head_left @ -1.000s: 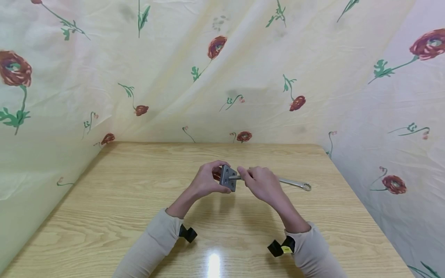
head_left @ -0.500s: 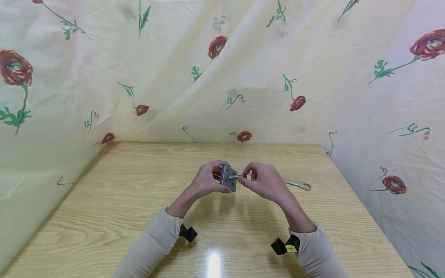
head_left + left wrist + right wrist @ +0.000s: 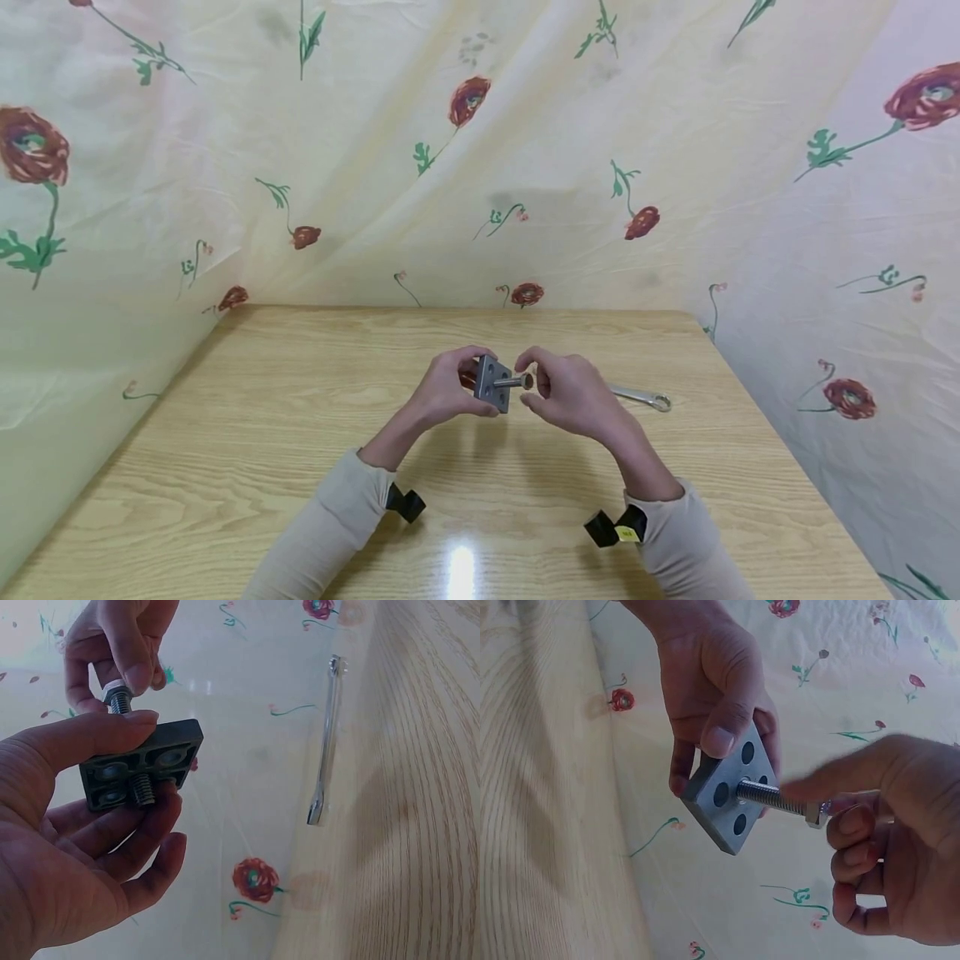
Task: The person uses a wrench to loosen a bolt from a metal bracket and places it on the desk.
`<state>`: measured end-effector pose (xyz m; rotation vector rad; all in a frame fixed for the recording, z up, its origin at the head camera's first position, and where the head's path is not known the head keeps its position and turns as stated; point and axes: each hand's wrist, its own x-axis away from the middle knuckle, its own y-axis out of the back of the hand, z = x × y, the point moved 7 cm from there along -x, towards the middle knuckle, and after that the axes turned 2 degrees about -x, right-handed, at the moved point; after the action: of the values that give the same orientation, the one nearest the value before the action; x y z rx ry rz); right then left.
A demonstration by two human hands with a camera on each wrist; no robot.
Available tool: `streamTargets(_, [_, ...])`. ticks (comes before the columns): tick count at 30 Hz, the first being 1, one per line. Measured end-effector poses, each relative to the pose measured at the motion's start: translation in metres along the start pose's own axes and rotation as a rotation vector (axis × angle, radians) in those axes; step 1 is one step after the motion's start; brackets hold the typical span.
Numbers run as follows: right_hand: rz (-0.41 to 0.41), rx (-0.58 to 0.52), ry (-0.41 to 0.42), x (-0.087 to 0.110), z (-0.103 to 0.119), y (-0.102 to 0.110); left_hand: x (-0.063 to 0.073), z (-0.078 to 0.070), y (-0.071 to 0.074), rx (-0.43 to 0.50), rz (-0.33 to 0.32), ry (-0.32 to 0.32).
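Note:
My left hand (image 3: 444,387) grips a small square grey plate (image 3: 724,787) by its edges, thumb on one side and fingers on the other. Round holes mark the plate's corners. A long hex bolt (image 3: 776,798) passes through its middle, and the threaded end sticks out of the ribbed back in the left wrist view. The bolt's head (image 3: 527,381) points toward my right hand (image 3: 573,392). The index finger and thumb of that hand stand apart around the head, with a gap showing in the head view. Its other fingers are curled in.
A combination wrench (image 3: 328,742) lies on the wooden table (image 3: 315,467) behind my right hand, its ring end (image 3: 661,402) showing to the right. Flowered cloth (image 3: 375,167) hangs behind the table and along both sides.
My right fingers have gone from over the bolt to pinching its head, then spread off it, uncovering the head. The left hand and plate have hardly moved.

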<state>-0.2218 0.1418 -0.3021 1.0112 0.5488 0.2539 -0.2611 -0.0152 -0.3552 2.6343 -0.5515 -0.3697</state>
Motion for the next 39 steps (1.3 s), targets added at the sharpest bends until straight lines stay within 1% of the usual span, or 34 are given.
streamTargets(2, [0.002,-0.004,-0.053,0.001,-0.004,0.001,0.000,-0.001,0.000,-0.004,0.000,0.001])
streamTargets(7, [-0.019,-0.032,-0.241,0.002,-0.018,0.002,0.001,-0.001,0.001,-0.005,-0.006,0.006])
streamTargets(11, [0.047,-0.071,-0.354,0.002,-0.027,-0.008,0.001,0.000,0.001,-0.008,-0.009,0.013])
streamTargets(13, [0.087,-0.092,-0.374,0.002,-0.029,-0.014,0.001,0.001,0.000,-0.008,-0.011,0.013])
streamTargets(14, [0.101,-0.100,-0.374,0.002,-0.028,-0.016,0.001,0.001,0.000,-0.009,-0.012,0.012])
streamTargets(17, [0.120,-0.116,-0.338,0.000,-0.025,-0.020,0.000,0.001,0.000,-0.013,-0.012,0.004])
streamTargets(21, [0.106,-0.121,-0.285,-0.002,-0.020,-0.017,0.000,0.001,0.000,-0.017,-0.008,-0.006])
streamTargets(26, [0.087,-0.127,-0.250,-0.003,-0.016,-0.011,0.000,0.001,0.001,-0.009,-0.008,-0.007])
streamTargets(29, [0.067,-0.117,-0.228,-0.002,-0.014,-0.007,0.000,0.001,0.001,-0.007,-0.006,-0.007])
streamTargets(33, [0.022,-0.098,-0.180,-0.002,-0.011,-0.003,0.000,0.001,0.001,-0.007,-0.004,-0.006])
streamTargets(39, [-0.036,-0.080,-0.061,-0.001,-0.004,0.002,0.000,0.000,0.001,-0.003,-0.008,0.004])
